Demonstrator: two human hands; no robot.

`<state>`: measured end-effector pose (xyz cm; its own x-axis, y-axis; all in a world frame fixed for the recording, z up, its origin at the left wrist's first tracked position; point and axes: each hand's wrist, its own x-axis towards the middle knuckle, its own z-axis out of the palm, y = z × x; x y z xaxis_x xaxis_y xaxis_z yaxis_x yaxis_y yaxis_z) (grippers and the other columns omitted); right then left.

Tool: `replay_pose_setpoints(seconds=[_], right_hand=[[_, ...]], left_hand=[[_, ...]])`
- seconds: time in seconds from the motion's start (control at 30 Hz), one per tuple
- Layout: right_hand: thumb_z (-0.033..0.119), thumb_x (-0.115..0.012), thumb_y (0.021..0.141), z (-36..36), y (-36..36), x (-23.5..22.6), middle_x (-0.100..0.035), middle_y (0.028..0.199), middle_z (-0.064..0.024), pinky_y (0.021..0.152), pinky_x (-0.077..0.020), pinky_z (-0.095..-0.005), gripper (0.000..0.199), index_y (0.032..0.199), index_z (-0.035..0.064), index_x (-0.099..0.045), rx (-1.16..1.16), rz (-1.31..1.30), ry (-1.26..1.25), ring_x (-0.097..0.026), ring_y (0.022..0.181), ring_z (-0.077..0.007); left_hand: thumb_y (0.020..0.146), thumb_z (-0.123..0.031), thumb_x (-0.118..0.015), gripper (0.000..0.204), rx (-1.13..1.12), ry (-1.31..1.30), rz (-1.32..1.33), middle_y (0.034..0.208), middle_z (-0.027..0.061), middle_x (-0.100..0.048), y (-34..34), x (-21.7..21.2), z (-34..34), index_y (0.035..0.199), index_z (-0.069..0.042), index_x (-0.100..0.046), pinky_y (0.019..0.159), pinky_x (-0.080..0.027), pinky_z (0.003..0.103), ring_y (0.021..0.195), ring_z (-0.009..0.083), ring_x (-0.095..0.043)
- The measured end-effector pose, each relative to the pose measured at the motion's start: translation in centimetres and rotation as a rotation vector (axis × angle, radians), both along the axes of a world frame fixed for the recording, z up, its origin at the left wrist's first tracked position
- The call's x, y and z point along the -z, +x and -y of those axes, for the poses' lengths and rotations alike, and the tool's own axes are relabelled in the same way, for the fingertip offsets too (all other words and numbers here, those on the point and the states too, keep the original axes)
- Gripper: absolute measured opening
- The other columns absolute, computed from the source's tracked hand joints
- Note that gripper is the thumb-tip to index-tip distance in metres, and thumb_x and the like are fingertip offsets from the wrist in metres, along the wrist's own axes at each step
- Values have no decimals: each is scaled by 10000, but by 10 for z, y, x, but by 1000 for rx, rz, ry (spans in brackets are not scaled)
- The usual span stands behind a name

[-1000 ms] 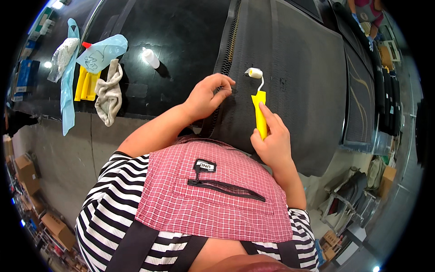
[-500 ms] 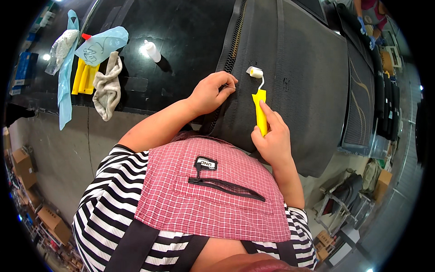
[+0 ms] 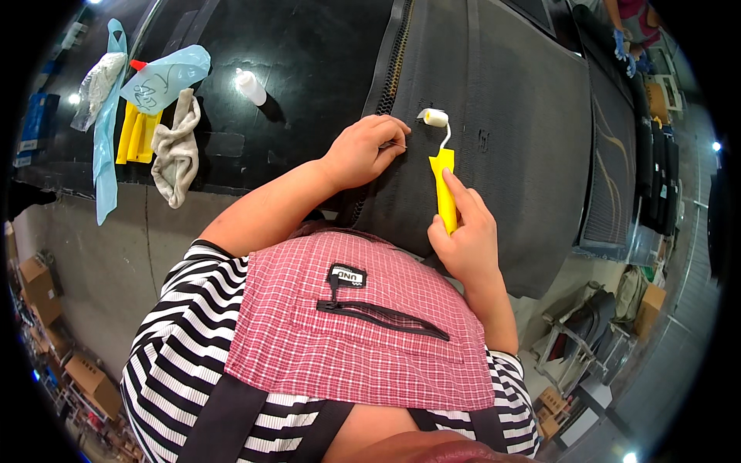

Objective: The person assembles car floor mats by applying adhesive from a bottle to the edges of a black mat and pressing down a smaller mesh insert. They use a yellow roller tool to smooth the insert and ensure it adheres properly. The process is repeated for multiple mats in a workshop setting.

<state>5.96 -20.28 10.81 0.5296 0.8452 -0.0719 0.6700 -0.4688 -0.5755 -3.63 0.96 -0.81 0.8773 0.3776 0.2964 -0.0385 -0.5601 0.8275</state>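
In my right hand point(image 3: 467, 231) is a small hand roller point(image 3: 444, 181) with a yellow handle, bent wire neck and white roller head. Its head is over a dark grey sheet point(image 3: 525, 170), near a small pale flap; I cannot tell whether it touches. Left of the roller, my left hand point(image 3: 367, 150) is closed in a pinch by the sheet's left border. Something thin and pale shows at its fingertips, too small to name. A zipper-like toothed strip point(image 3: 395, 73) runs along that border, partly hidden by the left hand and forearm.
On the black table point(image 3: 309, 46) stand a white squeeze bottle point(image 3: 251, 86), a crumpled beige cloth point(image 3: 176, 150), blue plastic pieces point(image 3: 166, 77) and a yellow item point(image 3: 139, 135). Another person's blue-gloved hand point(image 3: 620, 45) is at the far right. Cardboard boxes point(image 3: 93, 378) stand lower left.
The view has shifted slightly, so items on the table's left appear further left. The roller head sits a little further up the sheet. Both hands keep their grips.
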Motion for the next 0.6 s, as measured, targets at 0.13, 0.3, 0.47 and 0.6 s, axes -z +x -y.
replay_pose_setpoints(seconds=[0.13, 0.3, 0.47, 0.6], right_hand=[[81, -673, 757, 10, -3, -9, -614, 916, -154, 692, -551, -375, 654, 1403, 22, -591, -5, -34, 9, -649, 737, -306], [76, -679, 755, 10, -2, -10, -619, 916, -157, 693, -550, -364, 655, 1401, 13, -593, -16, -59, 19, -648, 735, -299], [83, -673, 765, 9, 0, -4, -623, 926, -161, 705, -552, -372, 643, 1396, -2, -589, -43, -65, 12, -650, 750, -304], [99, -657, 781, 5, 2, -3, -625, 942, -166, 726, -552, -385, 627, 1394, -12, -585, -35, -55, -3, -654, 775, -316]], left_hand=[[898, -79, -697, 67, -4, 10, -2, 1197, 83, -711, -2, 4, 4, 937, -61, -646, 959, -520, 393, 1098, 299, -651], [896, -85, -701, 71, -7, 26, 18, 1181, 77, -718, -2, 6, 6, 945, -61, -656, 973, -517, 395, 1114, 296, -648], [891, -83, -702, 69, -8, 24, 17, 1177, 77, -720, -3, 7, 6, 942, -60, -661, 984, -512, 395, 1117, 297, -649], [884, -72, -698, 60, -4, 26, 22, 1175, 79, -720, -3, 7, 7, 933, -59, -666, 988, -510, 396, 1116, 295, -651]])
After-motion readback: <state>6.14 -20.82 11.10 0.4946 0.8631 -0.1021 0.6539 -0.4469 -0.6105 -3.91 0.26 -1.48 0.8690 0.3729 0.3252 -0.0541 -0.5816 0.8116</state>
